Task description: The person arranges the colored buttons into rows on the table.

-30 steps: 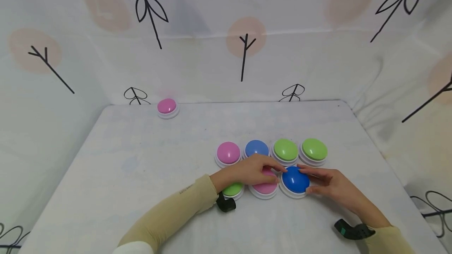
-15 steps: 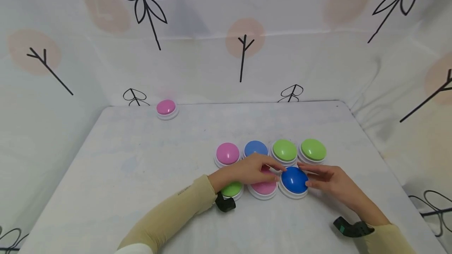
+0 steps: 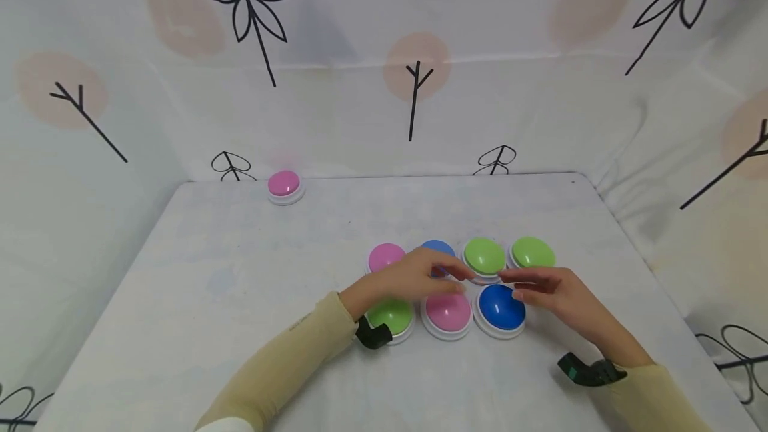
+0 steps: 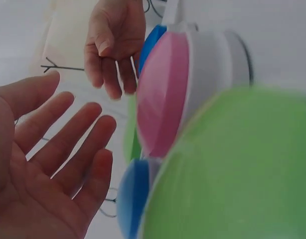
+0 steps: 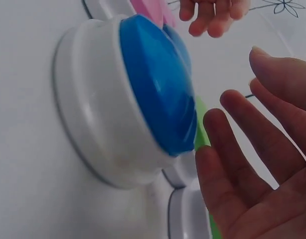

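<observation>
Round push buttons with white bases stand in two close rows. In the front row are a green button (image 3: 391, 316), a pink button (image 3: 448, 313) and a dark blue button (image 3: 501, 307). My left hand (image 3: 414, 275) hovers above the rows, between the front pink button and the light blue button (image 3: 440, 247) behind it, fingers loosely spread. My right hand (image 5: 257, 164) holds nothing; its fingertips are beside and above the dark blue dome. Both palms face each other in the left wrist view, with a gap between the hands. The left hand partly covers the back row.
Behind the front row stand another pink button (image 3: 386, 257) and two green buttons, one inner (image 3: 485, 255) and one at the right end (image 3: 533, 253). A lone pink button (image 3: 285, 185) sits at the white table's (image 3: 240, 299) far edge. Patterned cloth (image 3: 336, 105) walls surround the table.
Both hands have come away from the dark blue button. The left moved up and to the left, uncovering the front pink and green buttons; the right rose slightly. The buttons stayed put.
</observation>
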Demonstrator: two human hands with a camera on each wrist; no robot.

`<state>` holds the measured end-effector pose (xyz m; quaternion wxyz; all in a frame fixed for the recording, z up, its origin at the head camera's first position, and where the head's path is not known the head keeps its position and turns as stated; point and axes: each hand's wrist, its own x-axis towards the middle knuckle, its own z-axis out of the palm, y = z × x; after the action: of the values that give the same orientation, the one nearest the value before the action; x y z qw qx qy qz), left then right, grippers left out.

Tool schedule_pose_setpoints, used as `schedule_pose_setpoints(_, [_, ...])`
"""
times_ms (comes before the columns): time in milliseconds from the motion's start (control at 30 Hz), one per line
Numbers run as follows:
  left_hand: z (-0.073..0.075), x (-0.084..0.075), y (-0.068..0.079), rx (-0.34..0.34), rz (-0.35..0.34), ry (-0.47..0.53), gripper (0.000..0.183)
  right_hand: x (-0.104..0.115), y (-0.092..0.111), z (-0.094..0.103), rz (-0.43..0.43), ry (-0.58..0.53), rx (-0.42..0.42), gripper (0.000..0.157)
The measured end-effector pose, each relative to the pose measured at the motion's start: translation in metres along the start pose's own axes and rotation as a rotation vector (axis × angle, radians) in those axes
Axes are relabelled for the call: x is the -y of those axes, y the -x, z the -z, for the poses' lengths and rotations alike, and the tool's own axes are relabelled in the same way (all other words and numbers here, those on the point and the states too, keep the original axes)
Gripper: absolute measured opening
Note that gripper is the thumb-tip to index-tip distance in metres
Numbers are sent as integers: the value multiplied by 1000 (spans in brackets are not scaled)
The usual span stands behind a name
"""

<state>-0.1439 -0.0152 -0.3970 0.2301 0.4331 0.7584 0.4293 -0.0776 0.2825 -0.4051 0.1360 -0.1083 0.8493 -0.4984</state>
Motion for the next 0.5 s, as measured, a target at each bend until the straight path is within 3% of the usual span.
schedule_pose_setpoints(200, [18,2,11,-29,-33,10,31,11,-15,-3,42,23,5,33])
schedule_pose_setpoints(500, [55,8,41,-174,35,-25,30,32,-46,-12,78,86,37,31])
